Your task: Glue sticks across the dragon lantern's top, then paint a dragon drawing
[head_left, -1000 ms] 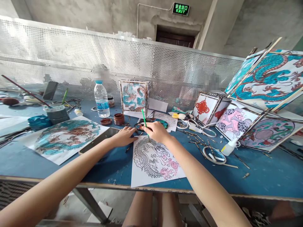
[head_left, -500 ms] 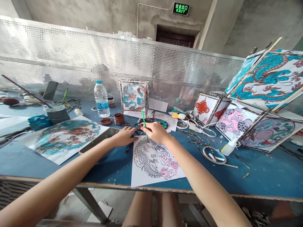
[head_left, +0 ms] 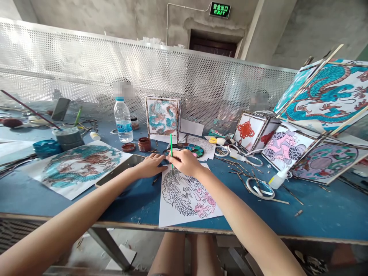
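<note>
My right hand (head_left: 184, 161) is closed around a green paintbrush (head_left: 171, 143), held nearly upright. Its tip meets the upper left of a white sheet with a dragon line drawing (head_left: 181, 199). Pink colour covers part of the drawing at the lower right, and grey shows near the brush tip. My left hand (head_left: 152, 165) lies flat with fingers stretched, by the sheet's upper left corner, holding nothing. Beyond my right hand sits a paint palette (head_left: 197, 148) with dark, green and pink patches, partly hidden by that hand.
Left are a painted dragon sheet (head_left: 86, 163), a phone (head_left: 115, 172), a grey water cup (head_left: 69, 138) and a blue paint jar (head_left: 47, 147). A water bottle (head_left: 123, 120) and brown paint jar (head_left: 144, 144) stand behind. Right are tape rolls (head_left: 260, 188), a glue bottle (head_left: 278, 178) and lanterns (head_left: 250, 130).
My right hand has shifted slightly left with the paintbrush, which now stands more upright. The brush tip has moved left along the drawing's upper edge. My left hand stays put.
</note>
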Available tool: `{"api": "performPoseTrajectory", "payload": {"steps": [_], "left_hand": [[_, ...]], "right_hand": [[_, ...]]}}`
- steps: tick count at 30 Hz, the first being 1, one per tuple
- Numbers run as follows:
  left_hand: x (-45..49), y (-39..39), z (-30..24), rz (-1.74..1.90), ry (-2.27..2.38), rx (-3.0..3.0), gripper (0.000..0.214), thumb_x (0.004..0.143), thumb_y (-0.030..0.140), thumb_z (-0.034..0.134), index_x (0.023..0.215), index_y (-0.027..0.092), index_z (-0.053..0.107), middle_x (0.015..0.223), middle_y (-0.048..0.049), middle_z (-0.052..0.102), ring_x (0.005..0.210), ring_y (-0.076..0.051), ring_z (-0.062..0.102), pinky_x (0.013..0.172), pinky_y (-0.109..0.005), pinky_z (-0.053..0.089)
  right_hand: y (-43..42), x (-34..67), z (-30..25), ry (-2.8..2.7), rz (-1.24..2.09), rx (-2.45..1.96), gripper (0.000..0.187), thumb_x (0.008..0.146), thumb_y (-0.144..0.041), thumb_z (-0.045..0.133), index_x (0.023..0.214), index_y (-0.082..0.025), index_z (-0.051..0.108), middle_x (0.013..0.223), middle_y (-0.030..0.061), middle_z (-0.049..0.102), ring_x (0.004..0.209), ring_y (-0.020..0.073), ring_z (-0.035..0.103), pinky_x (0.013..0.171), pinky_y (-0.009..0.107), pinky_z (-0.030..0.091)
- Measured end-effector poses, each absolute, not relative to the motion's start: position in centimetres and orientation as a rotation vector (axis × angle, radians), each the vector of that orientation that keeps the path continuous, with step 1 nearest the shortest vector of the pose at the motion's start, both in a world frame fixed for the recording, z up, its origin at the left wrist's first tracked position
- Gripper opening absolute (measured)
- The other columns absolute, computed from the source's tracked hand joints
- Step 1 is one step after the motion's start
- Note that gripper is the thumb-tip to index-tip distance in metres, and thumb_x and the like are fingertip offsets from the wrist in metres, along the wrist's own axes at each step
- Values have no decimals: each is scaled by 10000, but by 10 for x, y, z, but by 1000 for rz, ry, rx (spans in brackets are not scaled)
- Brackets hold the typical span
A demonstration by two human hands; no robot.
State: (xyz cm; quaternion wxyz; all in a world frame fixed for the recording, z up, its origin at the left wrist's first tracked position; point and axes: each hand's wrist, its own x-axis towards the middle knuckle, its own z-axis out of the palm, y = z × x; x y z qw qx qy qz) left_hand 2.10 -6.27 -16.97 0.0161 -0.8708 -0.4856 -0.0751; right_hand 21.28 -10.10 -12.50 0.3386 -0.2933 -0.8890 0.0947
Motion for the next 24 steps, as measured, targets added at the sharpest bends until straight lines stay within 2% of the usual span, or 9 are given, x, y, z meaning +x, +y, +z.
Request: {"api": "performPoseTrajectory", "payload": {"steps": [6, 10, 14, 20, 24], "left_hand": [[20, -60, -174, -263, -1477, -2728, 327, 835, 398, 424, 1060, 192, 540, 1112, -117, 563, 1104, -300, 460, 929, -427, 361], [19, -59, -174, -287, -1477, -2727, 355, 828, 407, 436, 1091, 186, 527, 1141, -122, 553, 1107, -302, 455, 935, -432, 356], [19, -59, -175, -286, -1463, -2744, 314, 831, 390, 428, 1025, 174, 549, 1110, -129, 560, 1088, -303, 459, 926, -439, 363], [18, -59, -175, -324, -1451, -2760, 272, 826, 388, 428, 977, 201, 556, 1091, -111, 572, 1083, -295, 461, 933, -446, 361], [16, -60, -176, -361, -1437, -2790, 250, 828, 375, 432, 979, 223, 561, 1064, -91, 587, 1075, -281, 473, 940, -434, 358]], "right_hand": [[-105, 211, -125, -2336, 270, -770, 272, 891, -255, 431, 658, -166, 537, 582, -12, 530, 542, 96, 440, 549, 222, 277], [-105, 211, -124, -2330, 259, -765, 271, 890, -249, 429, 660, -161, 542, 589, -5, 540, 558, 99, 455, 559, 224, 282], [-106, 211, -123, -2358, 257, -764, 256, 889, -253, 435, 689, -160, 565, 596, -1, 555, 542, 97, 445, 550, 223, 282], [-109, 206, -126, -2347, 207, -761, 257, 895, -272, 432, 728, -161, 594, 635, 16, 589, 587, 113, 482, 581, 224, 309], [-113, 202, -126, -2400, 289, -710, 285, 892, -328, 446, 713, -166, 600, 624, 10, 587, 570, 112, 476, 589, 224, 324]]}}
